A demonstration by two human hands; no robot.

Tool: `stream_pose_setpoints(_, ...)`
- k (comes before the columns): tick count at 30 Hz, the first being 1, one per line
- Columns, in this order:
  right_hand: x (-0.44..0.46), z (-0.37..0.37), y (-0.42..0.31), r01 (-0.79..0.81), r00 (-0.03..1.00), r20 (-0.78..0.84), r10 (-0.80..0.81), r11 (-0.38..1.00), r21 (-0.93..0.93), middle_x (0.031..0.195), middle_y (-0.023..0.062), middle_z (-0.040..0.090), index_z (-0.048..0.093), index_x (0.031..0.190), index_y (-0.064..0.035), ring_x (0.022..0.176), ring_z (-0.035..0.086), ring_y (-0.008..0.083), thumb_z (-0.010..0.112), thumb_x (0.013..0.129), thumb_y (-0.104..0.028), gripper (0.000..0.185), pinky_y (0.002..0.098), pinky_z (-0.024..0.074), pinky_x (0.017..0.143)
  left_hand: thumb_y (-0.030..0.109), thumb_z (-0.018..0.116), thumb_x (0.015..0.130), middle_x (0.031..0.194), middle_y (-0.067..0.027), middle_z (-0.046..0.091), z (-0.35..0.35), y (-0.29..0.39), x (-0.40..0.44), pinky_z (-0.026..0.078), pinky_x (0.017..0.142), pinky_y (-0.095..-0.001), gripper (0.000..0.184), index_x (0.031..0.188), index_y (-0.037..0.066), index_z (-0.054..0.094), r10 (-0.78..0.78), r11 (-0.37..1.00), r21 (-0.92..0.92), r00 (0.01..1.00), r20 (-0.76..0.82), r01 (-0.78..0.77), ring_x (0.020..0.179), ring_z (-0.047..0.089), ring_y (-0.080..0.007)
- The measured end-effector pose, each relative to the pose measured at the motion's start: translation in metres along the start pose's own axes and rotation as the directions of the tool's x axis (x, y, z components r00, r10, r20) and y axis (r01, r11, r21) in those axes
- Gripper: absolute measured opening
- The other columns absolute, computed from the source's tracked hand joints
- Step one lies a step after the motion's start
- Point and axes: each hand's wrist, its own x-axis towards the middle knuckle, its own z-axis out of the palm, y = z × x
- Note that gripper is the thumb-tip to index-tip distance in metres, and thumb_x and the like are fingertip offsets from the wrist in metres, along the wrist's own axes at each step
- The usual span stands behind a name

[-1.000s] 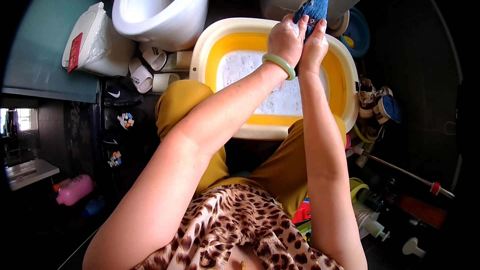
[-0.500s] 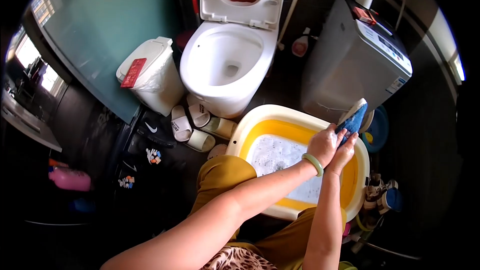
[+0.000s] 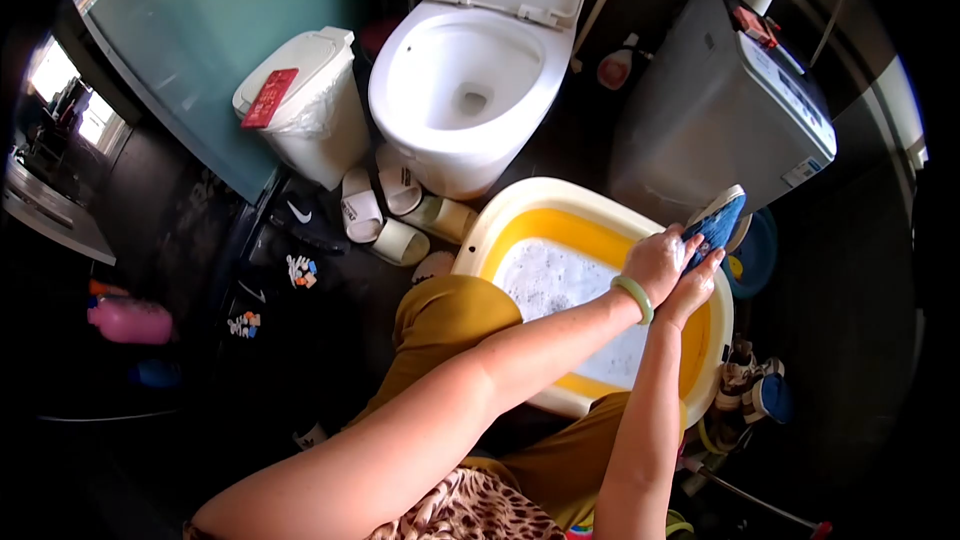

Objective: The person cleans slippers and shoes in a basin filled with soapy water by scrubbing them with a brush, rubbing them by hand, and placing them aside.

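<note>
A blue shoe with a pale sole is held up over the right side of a cream and yellow basin. Wrapped round its near end are both hands, close together. My left hand, with a green bangle at the wrist, grips it from the left. My right hand holds it from below and the right. White foam clings to the fingers. Sudsy water lies in the basin below the hands.
Behind the basin stand an open toilet, a lidded bin and a grey washing machine. Slippers lie at its left. More shoes and a blue tub are at its right.
The view has tilted up and turned, so the toilet and washing machine show more fully and the basin sits lower. Both hands still hold the blue shoe.
</note>
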Motion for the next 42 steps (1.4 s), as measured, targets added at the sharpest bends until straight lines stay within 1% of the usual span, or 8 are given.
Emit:
stream_pose_setpoints(7, -0.003, 0.000, -0.009, 0.027, 0.999, -0.028, -0.026, 0.999, 0.037, 0.076, 0.0079, 0.061, 0.060, 0.090, -0.0013, 0.068, 0.057, 0.0154, 0.037, 0.095, -0.049, 0.053, 0.0278, 0.0493, 0.061, 0.044, 0.047, 0.092, 0.077, -0.0162, 0.064, -0.009, 0.009, -0.014, 0.054, 0.063, -0.0368, 0.041, 0.093, 0.003, 0.052, 0.023, 0.993, -0.117, 0.999, 0.035, -0.019, 0.069, 0.065, -0.0307)
stream_pose_setpoints(14, 0.017, -0.008, -0.003, -0.254, 0.967, 0.134, 0.217, 0.871, 0.421, 0.095, 0.0076, 0.058, 0.052, 0.112, -0.0032, 0.084, 0.056, 0.0155, 0.049, 0.089, -0.051, 0.053, 0.0292, 0.0491, 0.077, 0.050, 0.046, 0.090, 0.083, -0.0157, 0.065, -0.017, 0.007, -0.032, 0.054, 0.068, -0.0349, 0.045, 0.093, 0.006, 0.053, -0.035, 0.998, -0.041, 0.991, 0.132, 0.041, 0.076, 0.065, -0.0309)
stream_pose_setpoints(21, 0.009, 0.005, 0.027, 0.087, 0.986, 0.129, -0.103, 0.988, 0.125, 0.117, 0.0130, 0.053, 0.045, 0.129, -0.0025, 0.103, 0.051, 0.0182, 0.044, 0.096, -0.037, 0.048, 0.0295, 0.0412, 0.091, 0.051, 0.047, 0.089, 0.086, -0.0258, 0.062, -0.023, -0.008, 0.000, 0.049, 0.067, -0.0440, 0.055, 0.097, -0.002, 0.055, -0.148, 0.988, -0.064, 0.980, -0.132, 0.140, 0.079, 0.060, -0.0415)
stream_pose_setpoints(23, -0.007, 0.001, 0.020, 0.029, 0.987, 0.147, -0.061, 0.977, 0.210, 0.122, 0.0139, 0.050, 0.043, 0.131, -0.0019, 0.110, 0.049, 0.0193, 0.043, 0.096, -0.036, 0.049, 0.0292, 0.0376, 0.095, 0.047, 0.049, 0.090, 0.088, -0.0228, 0.064, -0.029, -0.003, 0.004, 0.050, 0.070, -0.0410, 0.048, 0.097, 0.000, 0.056, -0.150, 0.966, -0.239, 0.964, -0.220, 0.095, 0.080, 0.062, -0.0384)
stream_pose_setpoints(29, -0.039, 0.015, -0.027, -0.224, 0.961, 0.219, 0.167, 0.937, 0.267, 0.136, 0.0152, 0.041, 0.035, 0.138, -0.0037, 0.126, 0.037, 0.0242, 0.040, 0.096, -0.042, 0.057, 0.0325, 0.0275, 0.105, 0.042, 0.052, 0.090, 0.077, -0.0222, 0.061, -0.030, 0.005, -0.002, 0.047, 0.065, -0.0427, 0.040, 0.083, 0.002, 0.053, -0.067, 0.994, -0.107, 0.947, -0.314, 0.035, 0.072, 0.060, -0.0399)
stream_pose_setpoints(32, -0.017, 0.016, 0.019, -0.129, 0.967, 0.245, 0.075, 0.969, 0.211, 0.134, 0.0168, 0.043, 0.036, 0.135, 0.0022, 0.124, 0.039, 0.0253, 0.039, 0.095, -0.046, 0.062, 0.0327, 0.0296, 0.104, 0.039, 0.054, 0.088, 0.072, -0.0198, 0.061, -0.021, 0.005, -0.007, 0.047, 0.063, -0.0429, 0.037, 0.080, 0.003, 0.053, -0.011, 0.997, -0.071, 0.971, -0.239, -0.006, 0.067, 0.060, -0.0383)
stream_pose_setpoints(36, -0.024, 0.010, -0.001, -0.557, 0.824, 0.427, 0.372, 0.666, 0.496, 0.103, 0.0111, 0.060, 0.054, 0.116, -0.0008, 0.091, 0.056, 0.0226, 0.038, 0.094, -0.050, 0.056, 0.0353, 0.0420, 0.090, 0.035, 0.060, 0.086, 0.073, -0.0174, 0.063, -0.010, 0.008, -0.015, 0.050, 0.064, -0.0404, 0.032, 0.080, 0.005, 0.054, 0.083, 0.995, -0.032, 0.983, -0.165, -0.089, 0.068, 0.062, -0.0341)
stream_pose_setpoints(42, -0.019, 0.007, -0.001, -0.517, 0.848, 0.357, 0.391, 0.758, 0.397, 0.103, 0.0106, 0.060, 0.054, 0.114, -0.0015, 0.091, 0.057, 0.0223, 0.039, 0.094, -0.050, 0.054, 0.0353, 0.0424, 0.089, 0.037, 0.061, 0.085, 0.073, -0.0190, 0.064, -0.006, 0.016, -0.012, 0.051, 0.063, -0.0397, 0.036, 0.078, 0.003, 0.055, 0.097, 0.990, -0.086, 0.982, -0.162, -0.112, 0.066, 0.062, -0.0345)
